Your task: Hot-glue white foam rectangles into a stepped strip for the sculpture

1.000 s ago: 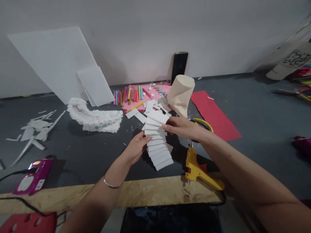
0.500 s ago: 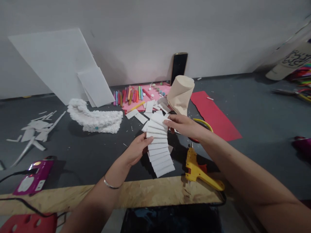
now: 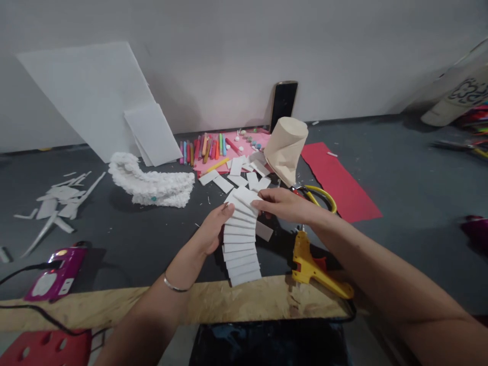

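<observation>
A curved strip of overlapping white foam pieces (image 3: 241,244) hangs between my hands, its lower end over the table's front edge. My left hand (image 3: 213,227) grips its left side, thumb on top. At the upper end, my right hand (image 3: 284,203) pinches the top foam piece between thumb and fingers. Loose white foam rectangles (image 3: 222,184) lie just beyond the strip, and another foam rectangle (image 3: 264,231) rests to its right. A yellow hot glue gun (image 3: 305,259) lies below my right forearm. Yellow-handled pliers (image 3: 322,195) are partly hidden behind my right hand.
A curved white fluffy piece (image 3: 160,188) lies left of centre, near foam scraps (image 3: 61,198). Crayons (image 3: 204,148) sit on pink paper. A beige cone (image 3: 287,145) stands before a phone (image 3: 284,101). Red paper (image 3: 339,180) is at right; a purple power strip (image 3: 57,274) at left.
Both hands have brought the foam strip slightly left and toward me. My right hand has shifted down along it, and more of the pliers and loose pieces shows.
</observation>
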`<action>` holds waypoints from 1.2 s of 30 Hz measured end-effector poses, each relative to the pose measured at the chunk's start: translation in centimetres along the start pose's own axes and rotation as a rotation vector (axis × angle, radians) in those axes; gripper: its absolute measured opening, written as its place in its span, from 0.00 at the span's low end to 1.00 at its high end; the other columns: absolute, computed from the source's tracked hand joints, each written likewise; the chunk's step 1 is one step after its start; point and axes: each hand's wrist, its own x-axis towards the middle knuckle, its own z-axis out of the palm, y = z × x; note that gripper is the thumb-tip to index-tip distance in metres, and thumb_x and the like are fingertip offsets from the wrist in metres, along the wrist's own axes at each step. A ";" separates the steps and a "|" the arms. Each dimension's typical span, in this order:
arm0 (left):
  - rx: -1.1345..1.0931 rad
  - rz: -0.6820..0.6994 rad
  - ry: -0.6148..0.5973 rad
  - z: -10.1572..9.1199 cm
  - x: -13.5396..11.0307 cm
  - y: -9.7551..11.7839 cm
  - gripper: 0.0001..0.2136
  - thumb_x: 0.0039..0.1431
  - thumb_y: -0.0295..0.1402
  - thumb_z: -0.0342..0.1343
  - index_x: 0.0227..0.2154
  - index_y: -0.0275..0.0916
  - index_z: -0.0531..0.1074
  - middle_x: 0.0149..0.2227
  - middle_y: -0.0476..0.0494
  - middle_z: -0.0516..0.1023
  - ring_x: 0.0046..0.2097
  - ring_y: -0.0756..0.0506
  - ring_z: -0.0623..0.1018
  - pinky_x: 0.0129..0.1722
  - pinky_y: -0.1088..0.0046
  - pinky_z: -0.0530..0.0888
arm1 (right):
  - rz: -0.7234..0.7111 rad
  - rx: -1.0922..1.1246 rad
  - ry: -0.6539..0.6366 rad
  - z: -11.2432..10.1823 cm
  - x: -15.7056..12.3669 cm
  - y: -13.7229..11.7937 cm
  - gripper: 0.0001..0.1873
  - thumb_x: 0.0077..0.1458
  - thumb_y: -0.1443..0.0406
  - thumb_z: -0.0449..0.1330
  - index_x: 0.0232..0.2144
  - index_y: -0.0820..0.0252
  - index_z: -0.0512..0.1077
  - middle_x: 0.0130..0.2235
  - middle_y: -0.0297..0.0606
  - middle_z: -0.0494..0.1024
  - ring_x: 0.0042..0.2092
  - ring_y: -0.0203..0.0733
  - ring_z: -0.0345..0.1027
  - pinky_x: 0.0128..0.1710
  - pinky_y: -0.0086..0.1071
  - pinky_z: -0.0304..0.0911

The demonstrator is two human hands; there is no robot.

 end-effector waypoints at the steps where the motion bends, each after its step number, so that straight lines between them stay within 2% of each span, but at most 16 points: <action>1: -0.004 0.009 0.009 -0.1 0.0 0.1 0.22 0.48 0.48 0.68 0.38 0.34 0.78 0.33 0.40 0.82 0.36 0.43 0.79 0.36 0.70 0.72 | -0.015 -0.008 -0.012 0.1 0.0 0.0 0.20 0.61 0.51 0.54 0.25 0.57 0.66 0.26 0.34 0.73 0.29 0.37 0.64 0.30 0.32 0.57; 4: -0.006 0.005 0.022 -0.2 0.1 0.2 0.20 0.46 0.47 0.69 0.33 0.34 0.77 0.30 0.43 0.82 0.32 0.47 0.78 0.35 0.72 0.71 | -0.044 -0.033 -0.028 0.7 0.1 0.2 0.20 0.60 0.51 0.54 0.23 0.57 0.65 0.26 0.34 0.72 0.29 0.37 0.63 0.28 0.31 0.55; 7: 0.032 -0.044 0.070 -0.2 0.2 0.2 0.18 0.46 0.43 0.70 0.33 0.34 0.77 0.31 0.43 0.82 0.31 0.48 0.78 0.36 0.71 0.72 | -0.046 -0.036 -0.032 1.3 0.2 0.1 0.20 0.60 0.51 0.54 0.24 0.58 0.67 0.26 0.35 0.72 0.29 0.37 0.63 0.28 0.31 0.56; 11: 0.031 -0.061 0.120 -0.2 0.4 0.1 0.17 0.44 0.39 0.71 0.34 0.34 0.78 0.31 0.44 0.82 0.31 0.49 0.78 0.37 0.72 0.72 | -0.037 -0.099 0.060 0.2 -0.8 -0.5 0.19 0.61 0.50 0.53 0.34 0.58 0.73 0.32 0.37 0.77 0.33 0.40 0.68 0.32 0.32 0.59; 14: 0.003 -0.056 0.133 -0.3 0.5 0.2 0.16 0.43 0.38 0.71 0.34 0.34 0.78 0.31 0.44 0.82 0.31 0.48 0.78 0.36 0.72 0.73 | 0.002 -0.232 0.195 -1.7 -3.6 -0.6 0.19 0.62 0.49 0.52 0.41 0.55 0.74 0.38 0.37 0.79 0.36 0.42 0.71 0.33 0.32 0.60; 17: 0.002 -0.053 0.165 -0.2 0.4 0.5 0.15 0.43 0.37 0.71 0.32 0.34 0.77 0.29 0.44 0.82 0.30 0.47 0.79 0.34 0.71 0.74 | 0.112 -0.488 0.259 -2.1 -8.5 0.6 0.20 0.58 0.47 0.56 0.40 0.55 0.75 0.35 0.39 0.80 0.34 0.45 0.72 0.30 0.34 0.59; 19: -0.002 -0.054 0.172 -0.1 0.3 0.8 0.15 0.42 0.37 0.71 0.30 0.34 0.77 0.28 0.45 0.81 0.30 0.47 0.78 0.33 0.71 0.74 | 0.158 -0.602 0.244 -0.7 -12.2 2.1 0.20 0.55 0.49 0.59 0.42 0.55 0.75 0.38 0.41 0.81 0.34 0.48 0.74 0.30 0.36 0.62; 22: -0.025 -0.060 0.162 0.0 0.1 1.0 0.15 0.41 0.37 0.72 0.30 0.34 0.77 0.27 0.44 0.81 0.29 0.47 0.78 0.33 0.70 0.74 | 0.076 -0.679 0.224 3.0 -16.4 4.6 0.22 0.54 0.54 0.62 0.49 0.56 0.72 0.46 0.46 0.80 0.44 0.54 0.75 0.39 0.43 0.69; 24: -0.030 -0.060 0.151 0.1 0.0 1.0 0.16 0.41 0.38 0.72 0.30 0.33 0.77 0.28 0.44 0.81 0.29 0.46 0.78 0.34 0.70 0.74 | 0.042 -0.720 0.267 5.5 -17.7 5.6 0.27 0.54 0.58 0.61 0.55 0.56 0.67 0.53 0.48 0.76 0.49 0.56 0.72 0.44 0.46 0.69; 27: -0.014 -0.047 0.121 0.1 -0.2 0.9 0.17 0.41 0.38 0.72 0.32 0.33 0.77 0.29 0.44 0.82 0.31 0.46 0.79 0.35 0.70 0.73 | 0.076 -0.770 0.381 8.1 -17.6 6.2 0.26 0.54 0.66 0.58 0.56 0.59 0.66 0.53 0.50 0.75 0.51 0.58 0.70 0.46 0.48 0.68; 31: 0.013 -0.033 0.054 0.1 -0.5 0.9 0.18 0.42 0.37 0.72 0.35 0.34 0.78 0.32 0.43 0.83 0.32 0.46 0.79 0.38 0.68 0.73 | 0.141 -0.654 0.485 8.6 -16.5 6.2 0.17 0.52 0.67 0.55 0.46 0.61 0.68 0.46 0.51 0.76 0.47 0.58 0.71 0.43 0.49 0.68; 36: 0.038 -0.015 0.025 0.2 -0.7 1.0 0.15 0.44 0.36 0.69 0.36 0.35 0.78 0.33 0.43 0.83 0.34 0.46 0.79 0.41 0.67 0.72 | 0.197 -0.156 0.558 6.5 -16.2 5.0 0.14 0.55 0.60 0.57 0.44 0.55 0.68 0.36 0.41 0.77 0.33 0.47 0.71 0.32 0.38 0.67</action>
